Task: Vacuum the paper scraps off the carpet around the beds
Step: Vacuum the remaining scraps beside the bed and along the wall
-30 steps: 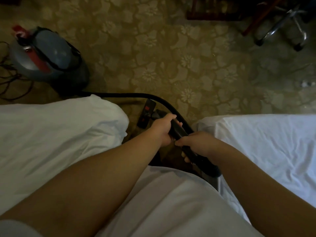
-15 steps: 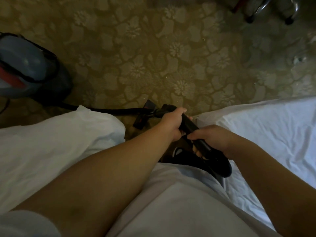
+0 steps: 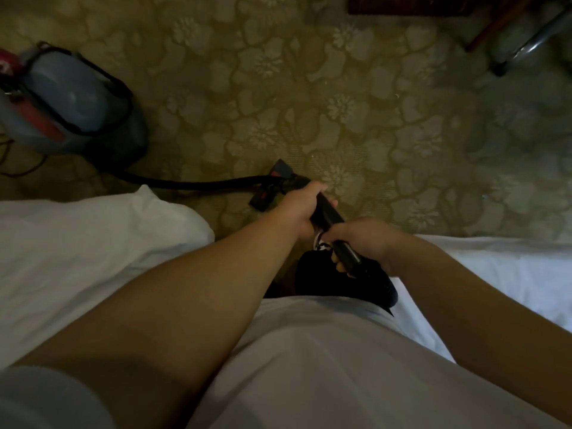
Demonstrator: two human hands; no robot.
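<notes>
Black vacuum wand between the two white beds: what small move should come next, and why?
Probably push the black vacuum wand forward and slightly right. The left hand and right hand both grip it. Its black floor nozzle sits on the olive floral carpet just ahead of them, and a few pale specks, possibly paper scraps, lie on open carpet beyond.

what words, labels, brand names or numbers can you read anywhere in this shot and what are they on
No text can be read anywhere in this view.
vacuum canister: a white mark on its red part at the left edge, too blurred to read.
floor nozzle: red patches, no legible lettering.
wand: plain black, nothing legible.
</notes>
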